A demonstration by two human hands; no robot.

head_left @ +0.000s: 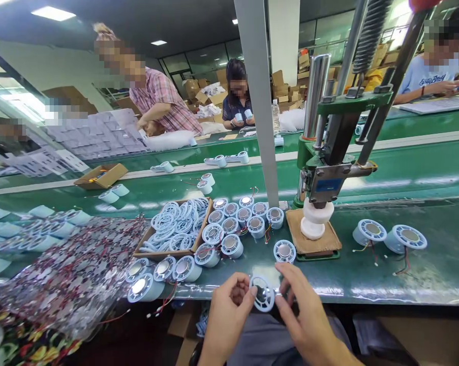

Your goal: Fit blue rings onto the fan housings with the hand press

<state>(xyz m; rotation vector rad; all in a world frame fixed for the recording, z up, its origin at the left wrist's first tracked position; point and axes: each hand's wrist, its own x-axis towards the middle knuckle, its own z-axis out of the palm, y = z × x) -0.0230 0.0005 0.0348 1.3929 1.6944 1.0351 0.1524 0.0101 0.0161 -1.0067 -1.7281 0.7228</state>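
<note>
My left hand (226, 307) and my right hand (303, 310) together pinch a pale blue round grille ring (263, 294) just off the near edge of the green bench (366, 279). The left thumb presses the ring's left rim; the right fingers hold its right side, where a small metal disc shows. Beyond the ring one assembled round blue part (284, 251) with a silver centre lies on the bench. A green hand press (328, 168) with a white nest (316, 219) on a wooden pad stands just behind and to the right.
A cardboard tray of blue rings (176, 226) and several assembled parts (237, 223) lie left of the press; two finished parts (389, 235) to its right. A heap of wired pieces in plastic (72, 269) fills the left. A grey post (257, 101) rises ahead. Other people work across the conveyor.
</note>
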